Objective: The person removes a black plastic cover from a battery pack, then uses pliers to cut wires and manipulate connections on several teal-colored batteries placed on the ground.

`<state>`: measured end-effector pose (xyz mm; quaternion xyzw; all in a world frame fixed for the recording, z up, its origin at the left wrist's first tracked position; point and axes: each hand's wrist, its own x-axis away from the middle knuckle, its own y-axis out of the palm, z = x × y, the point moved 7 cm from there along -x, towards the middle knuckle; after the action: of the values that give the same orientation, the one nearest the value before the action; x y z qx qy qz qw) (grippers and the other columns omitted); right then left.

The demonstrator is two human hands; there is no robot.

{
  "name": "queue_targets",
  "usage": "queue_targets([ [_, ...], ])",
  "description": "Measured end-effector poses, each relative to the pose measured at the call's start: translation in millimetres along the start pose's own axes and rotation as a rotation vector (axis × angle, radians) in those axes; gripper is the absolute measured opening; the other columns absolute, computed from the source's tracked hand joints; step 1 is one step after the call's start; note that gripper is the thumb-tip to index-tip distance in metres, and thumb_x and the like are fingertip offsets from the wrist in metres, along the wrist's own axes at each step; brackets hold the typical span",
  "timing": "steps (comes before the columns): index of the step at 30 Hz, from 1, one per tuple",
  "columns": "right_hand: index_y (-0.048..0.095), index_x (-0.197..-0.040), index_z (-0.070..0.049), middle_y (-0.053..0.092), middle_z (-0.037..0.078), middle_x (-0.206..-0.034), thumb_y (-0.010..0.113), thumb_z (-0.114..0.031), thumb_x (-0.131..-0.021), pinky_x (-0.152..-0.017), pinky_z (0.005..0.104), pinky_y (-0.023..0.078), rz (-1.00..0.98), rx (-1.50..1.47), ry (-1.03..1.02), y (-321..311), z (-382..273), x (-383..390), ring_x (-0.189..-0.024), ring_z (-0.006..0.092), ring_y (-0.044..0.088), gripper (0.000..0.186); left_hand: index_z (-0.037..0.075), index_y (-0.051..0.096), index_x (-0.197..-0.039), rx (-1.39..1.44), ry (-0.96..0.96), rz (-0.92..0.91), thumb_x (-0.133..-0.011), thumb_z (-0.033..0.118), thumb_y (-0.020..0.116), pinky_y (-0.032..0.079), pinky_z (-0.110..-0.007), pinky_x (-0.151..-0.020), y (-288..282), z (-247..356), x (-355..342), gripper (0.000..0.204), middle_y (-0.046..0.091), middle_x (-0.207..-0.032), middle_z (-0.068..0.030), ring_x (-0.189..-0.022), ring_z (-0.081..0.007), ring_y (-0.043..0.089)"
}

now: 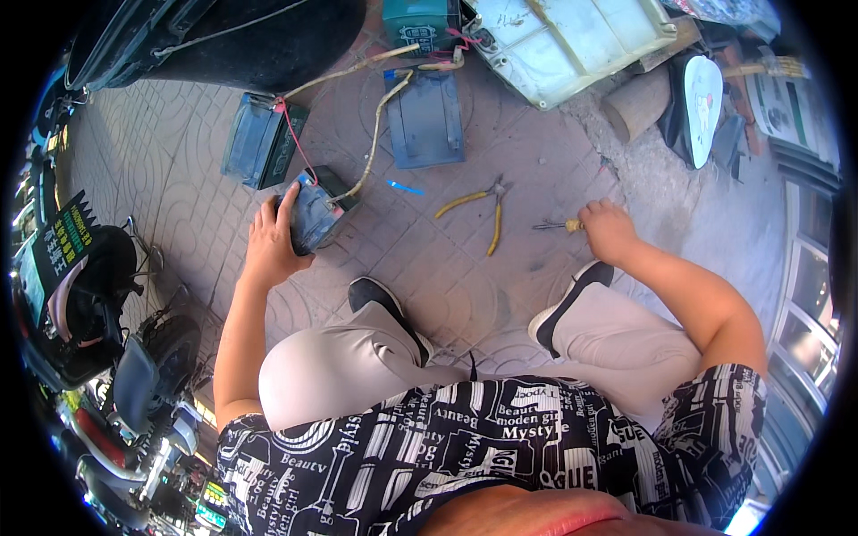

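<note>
My left hand (275,243) is wrapped round one end of a small dark battery (315,217), which sits tilted on the paving. A thin red wire (297,143) and a thicker tan cable (374,147) run up from its terminals. The red wire reaches a second battery (248,141) beyond it; the cable leads towards a blue-grey battery (425,121). On the right, my right hand (609,230) is closed on the yellow handle of what looks like a screwdriver (561,225), its thin metal shaft pointing left. Between my hands lie yellow-handled pliers (494,214), jaws away from me, handles spread.
A green battery (420,22) stands at the far side beside a large off-white plastic cover (572,40). A small blue strip (406,188) lies on the paving. Further right are a log (636,105) and a white oval panel (703,109). Parked scooters (107,295) line the left.
</note>
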<state>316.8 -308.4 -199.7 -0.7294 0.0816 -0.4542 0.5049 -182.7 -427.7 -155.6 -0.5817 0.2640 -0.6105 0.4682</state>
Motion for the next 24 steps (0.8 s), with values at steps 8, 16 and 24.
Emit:
queue_targets([
  [8,0.062,-0.098,0.001,0.063,0.017,-0.104,0.064,-0.019,-0.082,-0.088,0.0462,0.048,-0.050,-0.334,-0.094,-13,-53,-25,-0.104,0.0364,0.059,0.026,0.012,0.040,-0.144,0.080,0.204,0.236,-0.071,0.020,0.081,0.042,-0.045,-0.102,-48,40,-28,0.084,0.045,-0.133,-0.0179,-0.122,-0.0382,0.048],
  [16,0.061,-0.106,0.000,0.067,0.021,-0.108,0.065,-0.038,-0.086,-0.084,0.0481,0.051,-0.237,-0.468,0.292,12,-98,-74,-0.100,0.0381,0.065,0.043,-0.002,0.045,-0.131,0.213,0.468,0.088,-0.085,0.022,0.070,0.046,-0.045,-0.093,-64,155,-107,0.057,0.052,-0.125,-0.0263,-0.113,-0.0433,0.054],
  [24,0.059,-0.108,0.002,0.067,0.023,-0.106,0.066,-0.030,-0.084,-0.084,0.0470,0.052,-0.101,-0.649,0.589,23,-100,-74,-0.100,0.0399,0.065,0.041,-0.002,0.050,-0.102,0.346,0.278,0.053,-0.094,0.035,0.062,0.049,-0.050,-0.075,-30,148,-156,0.040,0.064,-0.089,-0.0277,-0.088,-0.0475,0.062],
])
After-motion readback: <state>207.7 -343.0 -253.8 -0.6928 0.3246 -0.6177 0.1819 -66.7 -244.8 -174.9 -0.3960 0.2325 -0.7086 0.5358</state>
